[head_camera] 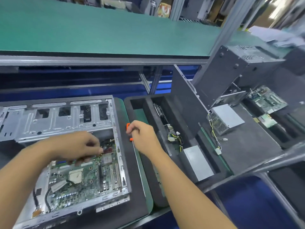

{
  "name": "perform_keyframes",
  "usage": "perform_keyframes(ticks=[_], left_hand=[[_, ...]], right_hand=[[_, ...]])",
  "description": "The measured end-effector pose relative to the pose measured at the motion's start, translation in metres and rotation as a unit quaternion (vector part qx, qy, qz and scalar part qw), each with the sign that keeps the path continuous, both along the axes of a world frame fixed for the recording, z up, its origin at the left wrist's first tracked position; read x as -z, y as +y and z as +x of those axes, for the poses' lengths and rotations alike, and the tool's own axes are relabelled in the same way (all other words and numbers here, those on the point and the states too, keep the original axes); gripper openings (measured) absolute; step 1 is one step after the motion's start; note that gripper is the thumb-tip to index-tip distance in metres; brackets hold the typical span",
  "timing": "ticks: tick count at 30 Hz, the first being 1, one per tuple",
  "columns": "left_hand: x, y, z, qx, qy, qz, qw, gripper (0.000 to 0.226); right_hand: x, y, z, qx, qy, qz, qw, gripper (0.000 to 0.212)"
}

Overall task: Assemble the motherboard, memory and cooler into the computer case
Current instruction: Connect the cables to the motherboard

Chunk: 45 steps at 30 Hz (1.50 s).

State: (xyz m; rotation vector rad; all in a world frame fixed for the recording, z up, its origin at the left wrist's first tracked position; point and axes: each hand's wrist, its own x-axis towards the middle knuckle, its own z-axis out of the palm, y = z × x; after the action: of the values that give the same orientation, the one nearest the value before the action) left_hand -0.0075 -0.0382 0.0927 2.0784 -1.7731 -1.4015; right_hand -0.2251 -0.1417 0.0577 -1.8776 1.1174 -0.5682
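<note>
We find left grip (77, 146) pinching a small part (101, 152) over the motherboard (85, 184), right grip (142, 134) grasping the screwdriver (128, 126): a slip would lose the part.

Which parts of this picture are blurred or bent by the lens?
Head view: the left hand over the motherboard is motion-smeared; the right hand gripping the orange screwdriver is sharper; the top right corner is streaked and overexposed; the wide lens slants the grey post.

Green motherboard (85, 180) – silver case (54, 119), orange screwdriver (128, 125), teal shelf (99, 30)
</note>
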Motion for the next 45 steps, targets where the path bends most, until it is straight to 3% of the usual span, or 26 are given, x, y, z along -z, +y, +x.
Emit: perform_keyframes(ticks=[2, 4, 8, 12, 18, 22, 25, 28, 32, 37, 40, 45], left_hand=[[-0.006, -0.015, -0.029, -0.023, 0.068, -0.061, 0.996, 0.018], [-0.006, -0.032, -0.057, -0.068, 0.114, -0.145, 0.98, 0.022], [0.002, -0.067, -0.097, -0.077, 0.066, -0.262, 0.96, 0.035], [0.019, -0.1, -0.124, 0.016, -0.037, -0.209, 0.977, 0.026], [0.055, -0.129, -0.156, 0.115, -0.097, -0.098, 0.984, 0.028], [0.073, -0.136, -0.155, 0.095, -0.144, -0.071, 0.982, 0.021], [0.082, -0.138, -0.151, 0.043, -0.16, -0.083, 0.983, 0.019], [0.087, -0.138, -0.152, 0.026, -0.157, -0.078, 0.984, 0.018], [0.091, -0.136, -0.157, 0.019, -0.131, -0.069, 0.989, 0.017], [0.098, -0.133, -0.158, 0.037, -0.104, -0.059, 0.992, 0.016], [0.101, -0.134, -0.16, 0.046, -0.084, -0.052, 0.994, 0.015], [0.104, -0.137, -0.157, 0.04, -0.068, -0.049, 0.996, 0.016]], right_hand=[[0.009, -0.009, -0.019, 0.011, 0.033, 0.024, 0.999, 0.043], [0.02, -0.019, -0.041, 0.013, 0.081, 0.043, 0.996, 0.04], [0.043, -0.041, -0.091, 0.042, 0.158, 0.102, 0.981, 0.029], [0.066, -0.066, -0.139, 0.003, 0.311, 0.149, 0.939, 0.021], [0.082, -0.091, -0.175, 0.091, 0.313, 0.123, 0.937, 0.029], [0.08, -0.105, -0.196, 0.091, 0.317, 0.158, 0.931, 0.032], [0.08, -0.112, -0.207, 0.093, 0.361, 0.095, 0.923, 0.033], [0.088, -0.115, -0.199, 0.048, 0.368, 0.026, 0.928, 0.029], [0.099, -0.136, -0.169, 0.026, 0.357, -0.034, 0.933, 0.043], [0.104, -0.178, -0.14, -0.098, 0.423, -0.051, 0.899, 0.064], [0.114, -0.194, -0.134, -0.151, 0.485, -0.053, 0.86, 0.054], [0.128, -0.206, -0.127, -0.115, 0.49, -0.045, 0.863, 0.037]])
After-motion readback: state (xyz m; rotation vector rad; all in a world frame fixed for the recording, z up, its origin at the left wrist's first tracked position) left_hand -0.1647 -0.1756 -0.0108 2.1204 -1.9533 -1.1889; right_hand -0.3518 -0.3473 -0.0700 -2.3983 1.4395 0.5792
